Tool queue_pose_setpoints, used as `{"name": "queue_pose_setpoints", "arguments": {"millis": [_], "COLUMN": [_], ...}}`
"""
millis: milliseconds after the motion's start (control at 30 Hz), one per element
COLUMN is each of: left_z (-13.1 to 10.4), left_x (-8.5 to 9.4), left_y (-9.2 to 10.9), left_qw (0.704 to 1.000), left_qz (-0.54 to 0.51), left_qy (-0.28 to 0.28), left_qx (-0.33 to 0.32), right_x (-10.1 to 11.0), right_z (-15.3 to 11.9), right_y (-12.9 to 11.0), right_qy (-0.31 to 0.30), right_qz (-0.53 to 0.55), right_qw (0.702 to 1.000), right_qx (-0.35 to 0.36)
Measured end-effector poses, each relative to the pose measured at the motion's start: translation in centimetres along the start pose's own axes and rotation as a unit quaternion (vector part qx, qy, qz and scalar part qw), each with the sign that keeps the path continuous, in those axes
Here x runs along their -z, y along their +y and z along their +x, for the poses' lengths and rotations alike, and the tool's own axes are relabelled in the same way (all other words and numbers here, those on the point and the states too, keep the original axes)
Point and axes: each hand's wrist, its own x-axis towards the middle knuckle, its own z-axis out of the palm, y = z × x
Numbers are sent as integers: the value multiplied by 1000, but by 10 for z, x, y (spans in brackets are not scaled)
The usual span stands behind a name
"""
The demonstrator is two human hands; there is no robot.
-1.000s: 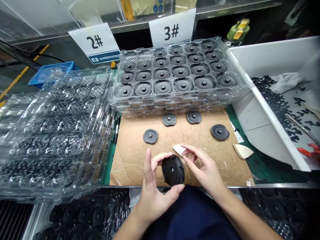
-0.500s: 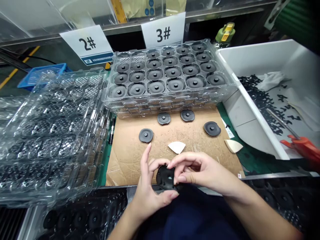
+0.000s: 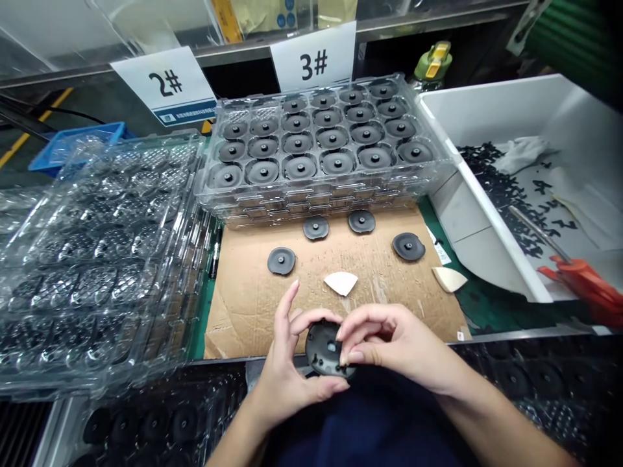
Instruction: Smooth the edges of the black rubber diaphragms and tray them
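A round black plastic disc (image 3: 325,349) is held upright over the front edge of the cardboard, its face with small posts and a pale centre spot turned toward me. My left hand (image 3: 292,363) grips its rim between thumb and index finger, another finger raised. At the disc's right edge, the thumb and fingertips of my right hand (image 3: 384,337) are pinched together against it; whether a small part sits between them is hidden. Beyond my hands lies a white wedge-shaped sponge (image 3: 341,283). Several like discs lie farther back, among them a black disc (image 3: 281,261).
Behind the cardboard (image 3: 243,305) stands a stack of clear trays (image 3: 321,191) filled with discs. More clear trays (image 3: 97,259) are piled at left. A white bin (image 3: 487,214) at right holds small black parts and red-handled cutters (image 3: 579,279). A second sponge wedge (image 3: 450,279) lies near it.
The disc has tilted so its inner face shows more plainly. My right fingertips have shifted slightly lower along its right edge. The whole view has moved a little.
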Motion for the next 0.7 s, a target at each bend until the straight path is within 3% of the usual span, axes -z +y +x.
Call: {"name": "queue_pose_setpoints", "arguments": {"millis": [200,300,400,567,700], "left_z": [2,1,1,1,5], "left_x": [-1,-1,-2,-1,1], "left_y": [0,1,2,2,0], "left_qw": [996,991,983,962,929], "left_qz": [50,75,111,170,239], "left_qy": [28,42,64,96,104], "left_qx": [-69,-98,-132,-189,-262], "right_x": [-2,-4,-7,-11,-13], "right_z": [-7,-10,-12,-10,-8], "right_y": [2,2,1,1,1], "right_qy": [71,115,118,142,172], "right_qz": [-74,-186,-266,-272,-254], "right_qw": [991,968,945,938,939], "right_qx": [83,122,150,162,157]}}
